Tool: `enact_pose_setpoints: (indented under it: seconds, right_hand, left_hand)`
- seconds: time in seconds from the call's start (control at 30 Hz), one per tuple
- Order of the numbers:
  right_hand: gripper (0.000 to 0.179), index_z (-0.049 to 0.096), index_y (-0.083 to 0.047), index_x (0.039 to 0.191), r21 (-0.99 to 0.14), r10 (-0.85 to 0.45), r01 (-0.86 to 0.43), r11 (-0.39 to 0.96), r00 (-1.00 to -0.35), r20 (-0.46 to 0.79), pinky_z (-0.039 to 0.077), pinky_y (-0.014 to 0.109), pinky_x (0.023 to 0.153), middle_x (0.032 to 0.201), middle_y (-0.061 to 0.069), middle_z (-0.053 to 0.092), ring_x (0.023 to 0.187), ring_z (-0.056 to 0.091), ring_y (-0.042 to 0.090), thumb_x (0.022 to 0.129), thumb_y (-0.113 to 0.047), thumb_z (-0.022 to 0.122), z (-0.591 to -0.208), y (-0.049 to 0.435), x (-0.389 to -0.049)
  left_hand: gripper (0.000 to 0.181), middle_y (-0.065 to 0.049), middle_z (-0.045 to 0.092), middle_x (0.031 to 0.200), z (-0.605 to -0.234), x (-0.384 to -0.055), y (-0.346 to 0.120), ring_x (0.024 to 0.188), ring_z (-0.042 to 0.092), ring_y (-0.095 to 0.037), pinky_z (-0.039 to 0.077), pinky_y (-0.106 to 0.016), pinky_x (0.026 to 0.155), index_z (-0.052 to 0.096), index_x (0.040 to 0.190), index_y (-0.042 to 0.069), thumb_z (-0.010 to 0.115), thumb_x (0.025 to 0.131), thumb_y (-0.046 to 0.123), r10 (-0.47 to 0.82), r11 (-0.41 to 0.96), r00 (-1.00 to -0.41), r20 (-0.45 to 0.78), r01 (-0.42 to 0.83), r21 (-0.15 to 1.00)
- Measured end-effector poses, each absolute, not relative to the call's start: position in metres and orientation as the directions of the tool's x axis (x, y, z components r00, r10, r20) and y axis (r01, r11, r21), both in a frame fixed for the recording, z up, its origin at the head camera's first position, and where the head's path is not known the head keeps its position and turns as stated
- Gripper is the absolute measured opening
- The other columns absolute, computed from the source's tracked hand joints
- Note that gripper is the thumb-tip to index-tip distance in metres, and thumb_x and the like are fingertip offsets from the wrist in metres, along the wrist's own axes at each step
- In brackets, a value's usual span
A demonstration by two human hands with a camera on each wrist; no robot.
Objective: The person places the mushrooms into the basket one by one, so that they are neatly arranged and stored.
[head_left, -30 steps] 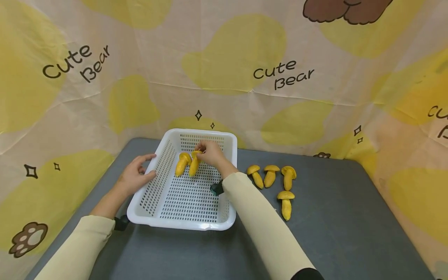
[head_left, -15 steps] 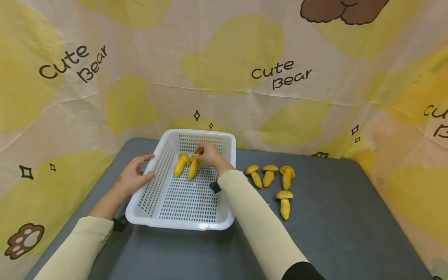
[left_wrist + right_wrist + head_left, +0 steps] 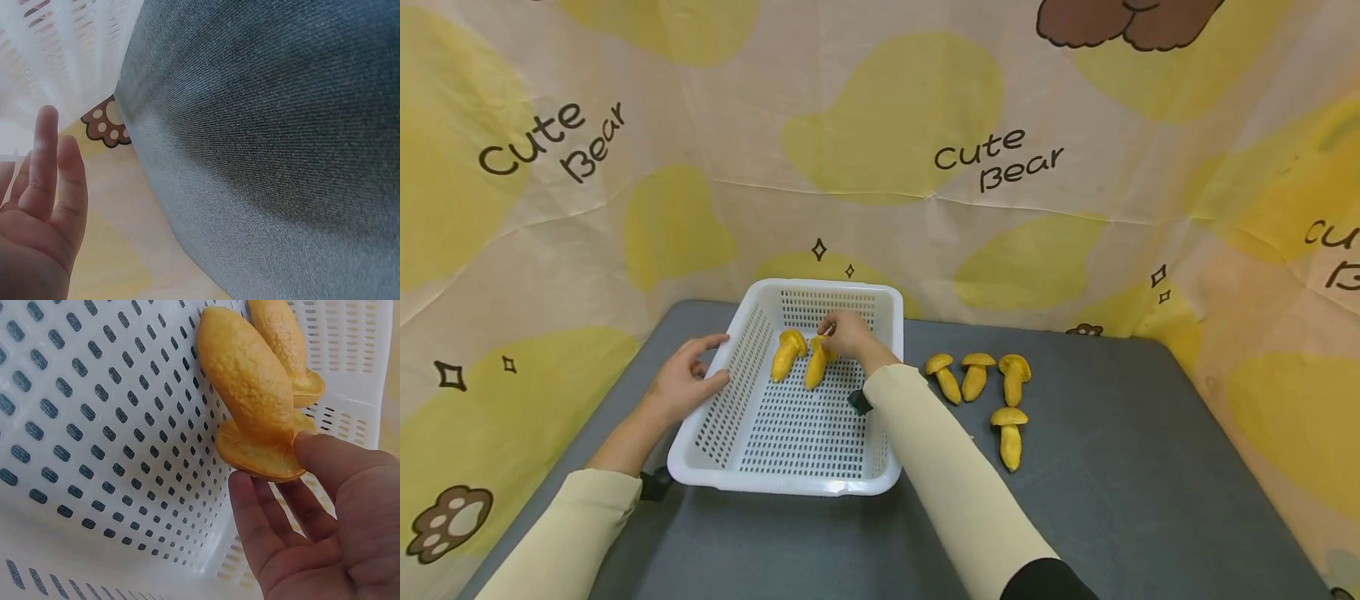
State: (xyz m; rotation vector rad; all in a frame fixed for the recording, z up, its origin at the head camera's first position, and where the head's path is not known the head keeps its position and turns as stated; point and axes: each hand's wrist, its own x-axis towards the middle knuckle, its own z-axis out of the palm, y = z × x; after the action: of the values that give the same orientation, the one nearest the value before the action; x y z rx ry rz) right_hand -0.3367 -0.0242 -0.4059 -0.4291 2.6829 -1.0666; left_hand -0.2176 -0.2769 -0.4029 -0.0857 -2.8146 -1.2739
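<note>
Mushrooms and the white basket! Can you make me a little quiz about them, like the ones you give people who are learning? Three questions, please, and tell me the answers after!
1. How many yellow mushrooms are inside the white basket?
2. True or false: the left hand is holding a mushroom.
3. Which part of its mushroom is the right hand pinching: the stem or the cap?

Key:
1. Two, counting the one being pinched.
2. False; it is at the basket's left rim, with no mushroom.
3. The cap.
</note>
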Motion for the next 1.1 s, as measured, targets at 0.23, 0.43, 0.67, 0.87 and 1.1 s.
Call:
enact_pose_setpoints:
  seconds: [0.23,0.43,0.67,0.87,1.1]
  right_hand:
    - [0.012,0.069,-0.012,0.100,-0.709,-0.314,-0.142,0.691,-0.942,-0.118,0.054,0.026,0.075,0.108,0.008,0.064,0.094,0.059,0.019,0.089,-0.009,0.066,-0.4081,-0.0242,-0.3375]
    - [0.014,0.070,-0.011,0.104,-0.716,-0.317,-0.130,0.686,-0.939,-0.133,0.053,0.024,0.072,0.108,0.008,0.064,0.091,0.059,0.017,0.091,-0.011,0.064,-0.4058,-0.0237,-0.3360]
    - [0.016,0.069,-0.011,0.107,-0.734,-0.342,-0.133,0.667,-0.929,-0.142,0.053,0.023,0.071,0.111,0.008,0.063,0.089,0.058,0.016,0.092,-0.010,0.062,-0.4033,-0.0225,-0.3336]
    - [0.016,0.069,-0.011,0.107,-0.753,-0.355,-0.129,0.645,-0.924,-0.146,0.053,0.023,0.069,0.108,0.008,0.064,0.086,0.060,0.016,0.093,-0.011,0.061,-0.4042,-0.0214,-0.3342]
    - [0.013,0.069,-0.012,0.104,-0.753,-0.347,-0.126,0.646,-0.927,-0.143,0.053,0.023,0.068,0.105,0.007,0.062,0.085,0.058,0.016,0.092,-0.013,0.063,-0.4059,-0.0214,-0.3365]
  left_hand:
    - [0.061,-0.020,0.044,0.126,-0.4047,-0.2184,-0.2770,0.065,0.064,-0.020,0.057,-0.030,0.051,0.038,0.145,0.006,0.057,0.087,0.011,0.029,0.659,-0.997,0.071,0.073,0.749]
    - [0.062,-0.020,0.043,0.125,-0.4050,-0.2189,-0.2773,0.067,0.066,-0.019,0.058,-0.031,0.052,0.037,0.146,0.006,0.057,0.087,0.011,0.033,0.645,-0.998,0.055,0.063,0.762]
    - [0.062,-0.021,0.043,0.126,-0.4035,-0.2175,-0.2769,0.068,0.066,-0.019,0.058,-0.032,0.053,0.036,0.146,0.006,0.058,0.088,0.012,0.036,0.636,-0.998,0.045,0.058,0.770]
    - [0.062,-0.021,0.043,0.126,-0.4029,-0.2167,-0.2758,0.069,0.066,-0.019,0.058,-0.032,0.053,0.036,0.146,0.007,0.059,0.088,0.012,0.038,0.637,-0.998,0.048,0.061,0.769]
    - [0.062,-0.021,0.041,0.130,-0.4042,-0.2173,-0.2763,0.070,0.066,-0.020,0.059,-0.032,0.053,0.036,0.146,0.007,0.059,0.088,0.012,0.040,0.634,-0.998,0.052,0.065,0.771]
